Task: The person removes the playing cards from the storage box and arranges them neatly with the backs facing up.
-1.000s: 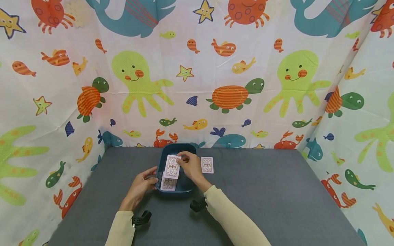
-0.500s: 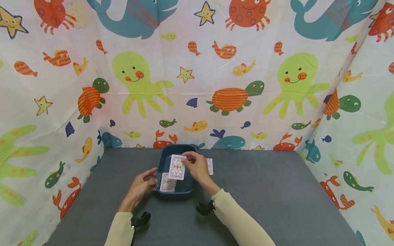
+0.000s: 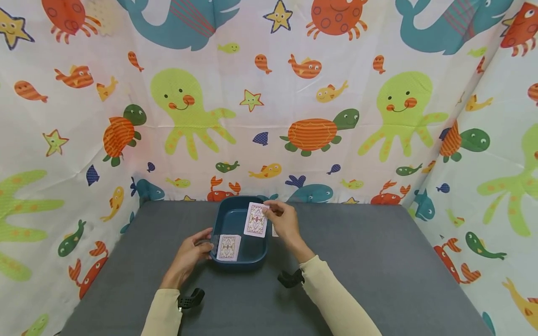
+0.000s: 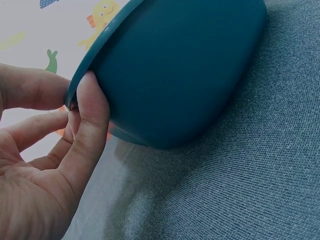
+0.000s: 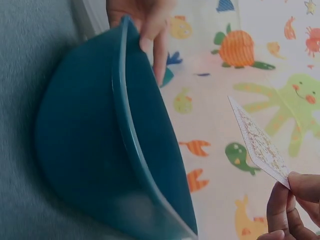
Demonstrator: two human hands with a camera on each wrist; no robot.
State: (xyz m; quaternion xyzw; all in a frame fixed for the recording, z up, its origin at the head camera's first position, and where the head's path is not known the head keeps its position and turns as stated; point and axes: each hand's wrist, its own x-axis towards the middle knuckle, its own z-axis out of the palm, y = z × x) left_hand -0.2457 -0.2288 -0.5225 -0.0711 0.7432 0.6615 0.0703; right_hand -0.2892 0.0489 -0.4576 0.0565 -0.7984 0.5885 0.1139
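Since the blue bin (image 3: 248,265) looks light enough to slide about, I likely keep my left hand (image 3: 189,256) on it for steadiness. The thumb presses the outer wall and the forefinger reaches over the rim, so that hand is closed in a light pinch, its other fingers loosely bent below. Gripping at the side like this leaves the middle of the bin free for the other hand.

My right hand (image 3: 287,226) is nearly closed too, thumb and fingertips pinching one corner of a card (image 3: 255,220). Taking it by the corner, I judge, keeps most of its patterned back uncovered and the card from bending. It hangs above the right part of the bin, tilted and apart from the rim; I can't tell whether a second card is stuck behind it.

Inside the bin, a pile of cards (image 3: 228,247) lies pattern up in the near left corner, probably because the walls there help keep it together. Another card (image 3: 274,232) rests on the grey table (image 3: 357,261), just beside the bin on the right; my hand hides most of it, and that spot seems chosen for an easy reach.
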